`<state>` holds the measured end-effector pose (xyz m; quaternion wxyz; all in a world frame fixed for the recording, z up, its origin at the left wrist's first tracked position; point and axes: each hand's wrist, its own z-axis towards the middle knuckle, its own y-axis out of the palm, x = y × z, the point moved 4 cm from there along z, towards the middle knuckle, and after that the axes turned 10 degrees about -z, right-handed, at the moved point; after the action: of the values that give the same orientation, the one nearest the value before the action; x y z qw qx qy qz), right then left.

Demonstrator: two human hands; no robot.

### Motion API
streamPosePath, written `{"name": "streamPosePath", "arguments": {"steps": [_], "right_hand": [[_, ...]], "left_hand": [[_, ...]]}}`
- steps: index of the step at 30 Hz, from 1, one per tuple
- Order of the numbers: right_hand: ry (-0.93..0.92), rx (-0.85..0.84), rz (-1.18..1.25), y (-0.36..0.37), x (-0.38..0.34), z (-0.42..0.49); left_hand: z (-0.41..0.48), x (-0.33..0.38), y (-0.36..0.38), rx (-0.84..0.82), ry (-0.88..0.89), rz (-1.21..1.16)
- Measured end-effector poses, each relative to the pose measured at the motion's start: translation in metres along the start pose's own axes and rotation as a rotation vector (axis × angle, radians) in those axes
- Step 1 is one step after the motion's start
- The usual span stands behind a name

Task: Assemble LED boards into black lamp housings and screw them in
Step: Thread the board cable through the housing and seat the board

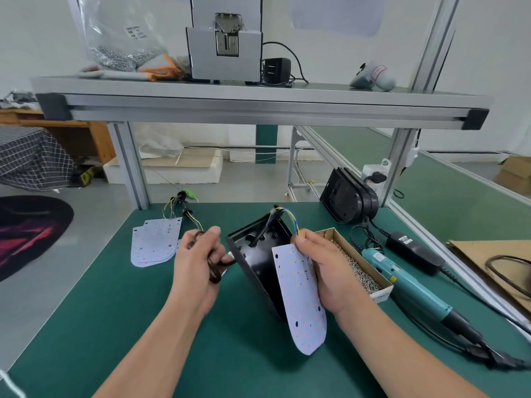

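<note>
right hand (330,271) pinches LED board (301,297) beside tipped black housing (258,254), ready to drop in | left hand (198,259) curls around scissors (214,268)

1. We are seeing only two forearms and two hands of the person, entering from the bottom edge of the view.
2. We are finding both forearms bare along all that shows; no sleeve or cuff is reaching into view.
3. We are looking at the left hand (198,259) and finding it ungloved, with no ring, watch or band showing on it or its wrist.
4. We are looking at the right hand (330,271) and finding it ungloved too, its wrist equally plain.
5. We are noticing short, unpainted nails on the thumbs, the only nails clearly showing.
</note>
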<state>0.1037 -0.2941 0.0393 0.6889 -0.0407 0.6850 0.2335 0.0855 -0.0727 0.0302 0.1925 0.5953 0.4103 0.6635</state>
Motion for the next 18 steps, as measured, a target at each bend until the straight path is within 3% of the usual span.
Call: {"name": "streamPosePath", "arguments": {"steps": [3,8,12,18], "right_hand": [[0.011,0.005,-0.013,-0.002,-0.003,0.0],[0.028,0.059,-0.05,-0.011,-0.002,0.001],[0.042,0.05,-0.043,-0.011,-0.001,0.002],[0.049,0.035,-0.085,-0.005,-0.001,0.001]], "left_hand": [[-0.002,0.006,0.002,-0.073,0.092,0.379],[-0.014,-0.001,0.011,-0.28,0.059,0.858],[-0.014,-0.008,0.006,-0.325,0.001,0.958],[-0.023,-0.024,0.009,-0.341,-0.01,0.877]]}}
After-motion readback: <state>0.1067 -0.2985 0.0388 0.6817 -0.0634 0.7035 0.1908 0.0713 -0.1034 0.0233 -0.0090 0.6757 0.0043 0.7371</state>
